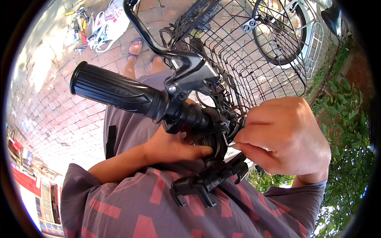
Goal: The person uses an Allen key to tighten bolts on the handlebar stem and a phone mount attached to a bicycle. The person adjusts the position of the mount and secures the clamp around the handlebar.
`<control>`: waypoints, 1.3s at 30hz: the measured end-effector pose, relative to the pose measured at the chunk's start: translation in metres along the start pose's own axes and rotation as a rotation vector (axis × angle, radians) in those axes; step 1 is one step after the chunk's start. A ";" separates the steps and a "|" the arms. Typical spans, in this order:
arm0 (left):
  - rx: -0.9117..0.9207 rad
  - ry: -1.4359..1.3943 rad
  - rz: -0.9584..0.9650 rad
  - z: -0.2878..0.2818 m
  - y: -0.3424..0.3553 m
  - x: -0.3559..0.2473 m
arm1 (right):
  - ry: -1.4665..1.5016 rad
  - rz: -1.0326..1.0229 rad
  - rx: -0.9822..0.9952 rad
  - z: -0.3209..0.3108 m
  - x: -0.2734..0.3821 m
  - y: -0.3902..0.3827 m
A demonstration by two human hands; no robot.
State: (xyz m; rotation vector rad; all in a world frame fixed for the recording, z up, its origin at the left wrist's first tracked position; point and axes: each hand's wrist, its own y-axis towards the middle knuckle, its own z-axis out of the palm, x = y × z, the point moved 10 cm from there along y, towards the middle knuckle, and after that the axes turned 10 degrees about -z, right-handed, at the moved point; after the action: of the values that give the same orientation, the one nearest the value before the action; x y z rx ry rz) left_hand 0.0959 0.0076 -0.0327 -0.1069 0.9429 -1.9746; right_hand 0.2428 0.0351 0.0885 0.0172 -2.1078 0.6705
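A black handlebar with a ribbed grip (115,89) and a brake lever (145,37) crosses in front of me. My left hand (172,144) is wrapped under the handlebar, its thumb pressed on a black clamp (214,142); its other fingers are mostly hidden. On the clamp's right side, my right hand (283,135) is closed in a pinch at a thin, bent silvery metal piece (226,137), whose kind I cannot make out. Below the clamp, close to my shirt, sits a black phone-holder-like bracket (204,182) with hooked claws.
A black wire basket (246,59) stands beyond the handlebar, with cables between. Behind it is another bicycle's wheel (279,31). Several tools (79,25) and a white bag (111,25) lie on the brick paving (51,83). Leafy bushes (345,115) line the right side.
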 end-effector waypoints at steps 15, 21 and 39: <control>0.006 0.031 0.019 0.002 0.002 -0.001 | 0.015 0.001 -0.190 0.001 0.000 -0.020; 0.024 0.092 0.008 0.000 0.002 0.003 | 0.187 0.104 -0.382 0.017 -0.012 -0.039; 0.060 -0.070 -0.101 0.002 0.001 0.018 | 0.890 0.397 -0.322 0.082 -0.036 -0.075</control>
State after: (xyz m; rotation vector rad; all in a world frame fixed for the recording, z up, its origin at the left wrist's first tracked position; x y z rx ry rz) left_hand 0.0871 -0.0079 -0.0372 -0.1923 0.8468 -2.0761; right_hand 0.2206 -0.0756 0.0580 -0.7568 -1.3228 0.4292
